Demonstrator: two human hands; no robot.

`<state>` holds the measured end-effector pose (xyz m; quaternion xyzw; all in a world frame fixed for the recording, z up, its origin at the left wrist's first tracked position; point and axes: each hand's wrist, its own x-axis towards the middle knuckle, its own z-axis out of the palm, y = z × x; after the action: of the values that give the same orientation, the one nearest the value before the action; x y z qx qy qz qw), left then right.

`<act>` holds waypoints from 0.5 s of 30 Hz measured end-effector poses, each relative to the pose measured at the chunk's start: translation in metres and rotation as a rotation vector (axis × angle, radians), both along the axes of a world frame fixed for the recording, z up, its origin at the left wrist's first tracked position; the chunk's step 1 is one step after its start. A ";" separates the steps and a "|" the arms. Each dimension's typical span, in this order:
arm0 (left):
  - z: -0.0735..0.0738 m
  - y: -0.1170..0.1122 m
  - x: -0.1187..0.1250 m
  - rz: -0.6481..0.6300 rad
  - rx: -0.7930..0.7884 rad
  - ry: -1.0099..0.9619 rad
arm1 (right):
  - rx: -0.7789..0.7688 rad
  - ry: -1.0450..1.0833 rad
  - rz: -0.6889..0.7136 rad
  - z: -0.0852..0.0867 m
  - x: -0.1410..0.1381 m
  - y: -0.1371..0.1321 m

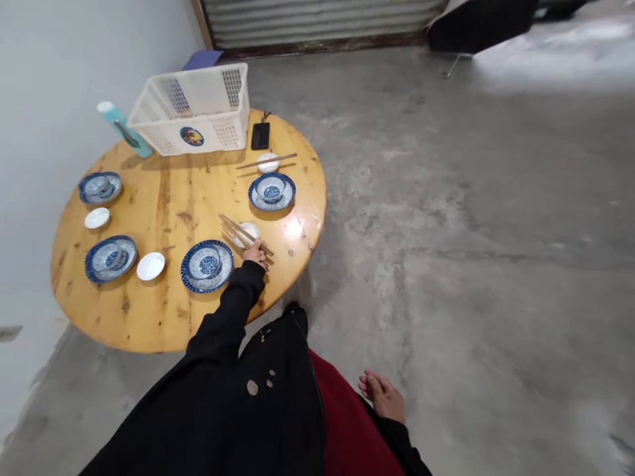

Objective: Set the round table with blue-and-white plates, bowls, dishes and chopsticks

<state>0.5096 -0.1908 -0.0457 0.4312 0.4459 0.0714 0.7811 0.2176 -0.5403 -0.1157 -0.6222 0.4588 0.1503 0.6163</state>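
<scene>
My left hand (256, 254) reaches over the round wooden table (163, 317) and is closed on several wooden chopsticks (240, 231), which lie across a small white dish (249, 229). Just left of the hand sits a blue patterned bowl on a matching plate (206, 265). My right hand (382, 394) hangs at my side over the concrete floor, away from the table, with its fingers loosely spread and nothing in it.
More blue bowl-and-plate sets (272, 190) (110, 257) (100, 187), small white dishes (150, 266) (96, 217), a second chopstick pair (266, 160), a white plastic basket (196, 109), a black phone (260, 135) and a teal bottle (123, 129) stand on the table. A wall lies to the left.
</scene>
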 end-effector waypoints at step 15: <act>0.039 -0.110 0.037 -0.536 -0.273 -0.246 | -0.093 -0.325 0.278 0.070 0.254 -0.067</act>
<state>0.5468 -0.3004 -0.0064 0.4126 0.2243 -0.1457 0.8708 0.4720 -0.6077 -0.0454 -0.7231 0.2698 0.1102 0.6263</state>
